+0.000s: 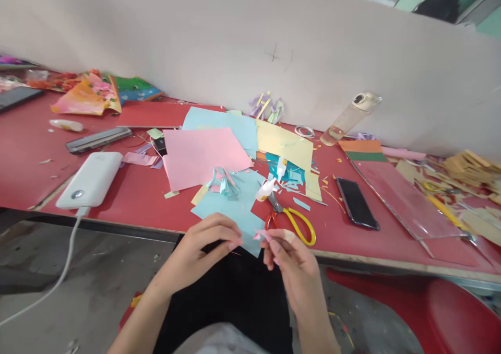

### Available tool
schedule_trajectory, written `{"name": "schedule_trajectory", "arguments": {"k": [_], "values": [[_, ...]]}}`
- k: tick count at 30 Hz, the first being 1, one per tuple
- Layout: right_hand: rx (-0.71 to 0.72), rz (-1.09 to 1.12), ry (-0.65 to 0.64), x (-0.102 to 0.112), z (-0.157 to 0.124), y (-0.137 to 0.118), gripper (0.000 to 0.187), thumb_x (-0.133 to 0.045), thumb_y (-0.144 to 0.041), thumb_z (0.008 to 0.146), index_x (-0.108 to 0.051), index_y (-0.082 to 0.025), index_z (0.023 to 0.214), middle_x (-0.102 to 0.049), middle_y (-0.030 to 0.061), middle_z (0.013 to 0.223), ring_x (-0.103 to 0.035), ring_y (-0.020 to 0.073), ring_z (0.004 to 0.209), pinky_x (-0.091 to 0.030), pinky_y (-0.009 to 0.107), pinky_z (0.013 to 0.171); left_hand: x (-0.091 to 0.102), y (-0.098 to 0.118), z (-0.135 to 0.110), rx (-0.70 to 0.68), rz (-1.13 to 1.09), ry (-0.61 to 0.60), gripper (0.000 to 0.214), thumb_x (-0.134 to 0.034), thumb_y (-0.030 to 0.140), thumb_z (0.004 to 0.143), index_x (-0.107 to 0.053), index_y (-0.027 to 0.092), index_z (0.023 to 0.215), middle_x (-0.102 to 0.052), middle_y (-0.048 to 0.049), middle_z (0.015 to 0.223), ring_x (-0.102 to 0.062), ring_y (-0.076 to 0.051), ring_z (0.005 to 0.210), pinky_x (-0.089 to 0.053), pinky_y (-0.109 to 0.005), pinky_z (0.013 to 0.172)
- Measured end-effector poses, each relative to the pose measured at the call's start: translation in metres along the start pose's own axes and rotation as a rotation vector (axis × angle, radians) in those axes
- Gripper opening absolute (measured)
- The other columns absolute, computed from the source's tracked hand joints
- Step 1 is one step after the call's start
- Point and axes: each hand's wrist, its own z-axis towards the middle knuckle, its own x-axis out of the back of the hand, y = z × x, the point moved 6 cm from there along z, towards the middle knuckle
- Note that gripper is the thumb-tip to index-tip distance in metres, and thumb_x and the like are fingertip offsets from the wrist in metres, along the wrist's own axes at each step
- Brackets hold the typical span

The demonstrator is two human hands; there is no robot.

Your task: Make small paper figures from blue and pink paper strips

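Just off the table's front edge, my right hand (pixel 291 255) pinches a small folded strip of pink paper (pixel 261 234). My left hand (pixel 209 244) is a short way to the left, thumb and fingertips pressed together; what lies between them is too small to make out. Beneath and beyond both hands spreads a light blue sheet (pixel 238 208). On it sits a small bunch of blue and pink paper strips (pixel 226 183). Scissors with yellow and red handles (pixel 301 223) lie beside my right hand, close to a white glue bottle (pixel 266 189).
A pink sheet (pixel 203 155) and a yellow sheet (pixel 285 142) lie farther back. To the left is a white power bank (pixel 92 181) with its cable. On the right are a phone (pixel 358 202), a leaning clear bottle (pixel 348 119) and a cutter (pixel 448 213).
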Motion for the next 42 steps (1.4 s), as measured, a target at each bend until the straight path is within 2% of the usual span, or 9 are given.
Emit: {"name": "schedule_trajectory", "arguments": {"k": [6,8,12,17,26,32,35,39,42], "values": [[0.335,-0.567,0.325,0.072,0.041,-0.031,0.039,-0.068,-0.05,0.093,-0.073,-0.022,0.119,-0.075,0.0136,0.123,-0.074,0.0279,0.098,-0.06,0.042,0.084,0.081,-0.039,0.001,0.276,0.364,0.38,0.013,-0.065,0.031,0.094,-0.076,0.024,0.093,-0.08,-0.0028,0.094,-0.075,-0.021,0.091,-0.059,-0.029,0.085],[0.513,-0.909,0.359,0.076,0.048,-0.044,0.045,-0.063,-0.053,0.094,-0.07,-0.021,0.126,-0.064,0.0161,0.143,-0.066,0.0341,0.122,-0.054,0.05,0.1,0.104,-0.05,0.003,0.367,0.499,0.457,0.018,-0.067,0.038,0.092,-0.077,0.024,0.089,-0.081,-0.0018,0.093,-0.075,-0.021,0.089,-0.059,-0.029,0.082],[0.764,-1.188,0.238,0.056,0.038,-0.045,0.028,-0.055,-0.04,0.102,-0.07,-0.021,0.115,-0.075,0.0122,0.113,-0.069,0.0285,0.11,-0.055,0.044,0.098,0.115,-0.063,0.012,0.377,0.657,0.439,0.026,-0.061,0.043,0.093,-0.076,0.023,0.085,-0.081,-0.0046,0.092,-0.076,-0.025,0.087,-0.058,-0.032,0.077],[0.722,-1.348,0.123,0.045,0.024,-0.023,0.029,-0.059,-0.042,0.1,-0.069,-0.02,0.117,-0.071,0.0136,0.115,-0.067,0.0316,0.109,-0.058,0.045,0.09,0.093,-0.072,0.024,0.268,0.738,0.234,0.024,-0.056,0.03,0.094,-0.079,0.023,0.093,-0.081,-0.0088,0.109,-0.07,-0.031,0.114,-0.051,-0.044,0.102],[0.621,-1.493,0.139,0.036,0.026,-0.02,0.042,-0.05,-0.049,0.102,-0.07,-0.013,0.114,-0.062,0.0211,0.129,-0.063,0.0393,0.117,-0.058,0.053,0.091,0.07,-0.056,0.025,0.165,0.85,0.145,0.045,-0.039,0.004,0.088,-0.075,0.019,0.11,-0.079,-0.0102,0.115,-0.074,-0.029,0.105,-0.056,-0.038,0.084],[0.56,-1.587,0.078,0.046,0.027,-0.012,0.036,-0.058,-0.045,0.098,-0.07,-0.014,0.111,-0.064,0.0204,0.12,-0.068,0.0356,0.104,-0.061,0.048,0.083,0.072,-0.037,0.037,0.055,0.896,0.373,0.043,-0.04,0.003,0.093,-0.076,0.016,0.11,-0.08,-0.011,0.115,-0.073,-0.026,0.111,-0.055,-0.034,0.088],[0.533,-1.618,0.062,0.046,0.026,-0.016,0.027,-0.062,-0.039,0.096,-0.069,-0.018,0.111,-0.061,0.0201,0.124,-0.068,0.0355,0.107,-0.061,0.046,0.08,0.084,-0.022,0.051,0.02,0.938,0.569,0.035,-0.048,0.006,0.094,-0.078,0.021,0.108,-0.082,-0.0069,0.106,-0.077,-0.024,0.096,-0.053,-0.031,0.074],[0.436,-1.635,0.109,0.042,0.021,-0.026,0.026,-0.074,-0.037,0.088,-0.069,-0.019,0.107,-0.064,0.0171,0.115,-0.07,0.0341,0.1,-0.061,0.042,0.073,0.109,-0.005,0.07,0.178,1.039,0.793,0.027,-0.055,0.013,0.096,-0.077,0.025,0.107,-0.083,-0.0055,0.1,-0.077,-0.023,0.082,-0.05,-0.033,0.07],[0.342,-1.701,0.096,0.039,0.018,-0.029,0.032,-0.079,-0.035,0.085,-0.072,-0.017,0.11,-0.069,0.0142,0.101,-0.071,0.0348,0.095,-0.061,0.042,0.071,0.123,0.005,0.082,0.218,1.086,0.795,0.03,-0.052,0.009,0.094,-0.077,0.024,0.098,-0.083,-0.0048,0.1,-0.076,-0.023,0.082,-0.051,-0.037,0.074]]}}
